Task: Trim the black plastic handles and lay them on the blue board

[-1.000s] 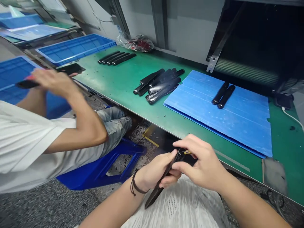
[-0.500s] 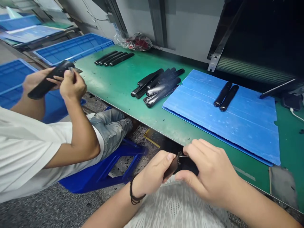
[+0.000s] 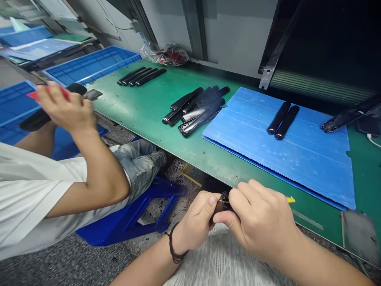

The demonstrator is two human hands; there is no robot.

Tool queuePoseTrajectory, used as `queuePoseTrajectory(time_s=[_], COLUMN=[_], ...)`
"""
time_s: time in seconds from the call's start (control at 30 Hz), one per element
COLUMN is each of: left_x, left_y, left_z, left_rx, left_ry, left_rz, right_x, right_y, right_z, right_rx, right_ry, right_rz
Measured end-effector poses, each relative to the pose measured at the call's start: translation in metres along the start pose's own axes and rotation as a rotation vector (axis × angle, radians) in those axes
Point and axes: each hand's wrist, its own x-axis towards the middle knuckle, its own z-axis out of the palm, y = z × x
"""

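Below the table's front edge, my left hand (image 3: 198, 220) and my right hand (image 3: 262, 222) are both closed round one long black plastic part (image 3: 224, 201); only its top end shows between my fingers. A small yellow tip (image 3: 291, 200) sticks out past my right hand's knuckles; what it belongs to is hidden. A pile of several like black parts (image 3: 195, 107) lies on the green table (image 3: 143, 107). Two more black parts (image 3: 282, 119) rest on the blue corrugated sheet (image 3: 303, 155).
At my left a co-worker in a white shirt (image 3: 32, 198) sits on a blue stool (image 3: 133, 216), handling a black part (image 3: 38, 117) with a red tool. Blue crates (image 3: 89, 63) stand far left. A row of black parts (image 3: 141, 75) and a plastic bag (image 3: 168, 53) lie farther back.
My hands have closed tighter round the black part and covered most of it; a yellow tip now shows by my right hand. The co-worker's hands have moved about with their part.
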Motion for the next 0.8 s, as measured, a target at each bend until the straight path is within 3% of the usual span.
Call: queuePoseTrajectory(time_s=[0.13, 0.27, 0.37, 0.47, 0.63, 0.8], left_x=[0.002, 0.008, 0.011, 0.013, 0.014, 0.015], left_y=[-0.002, -0.003, -0.005, -0.006, -0.005, -0.006], left_z=[0.001, 0.0, -0.002, -0.003, -0.003, -0.006], left_rx=[-0.044, -0.043, -0.045, 0.02, 0.131, 0.277], left_ry=[-0.037, -0.009, -0.043, -0.041, -0.046, 0.035], left_rz=[-0.007, 0.041, 0.078, 0.135, 0.151, 0.263], right_x=[-0.005, -0.006, -0.003, 0.0, 0.003, 0.003], right_y=[0.002, 0.009, 0.017, 0.022, 0.019, 0.018], right_z=[0.007, 0.006, 0.0, -0.004, -0.005, -0.006], right_rx=[-0.006, 0.15, 0.288, 0.288, 0.225, 0.191], right_ry=[0.049, 0.101, 0.035, -0.074, -0.174, -0.191], right_rz=[-0.045, -0.063, 0.041, 0.123, 0.124, 0.103])
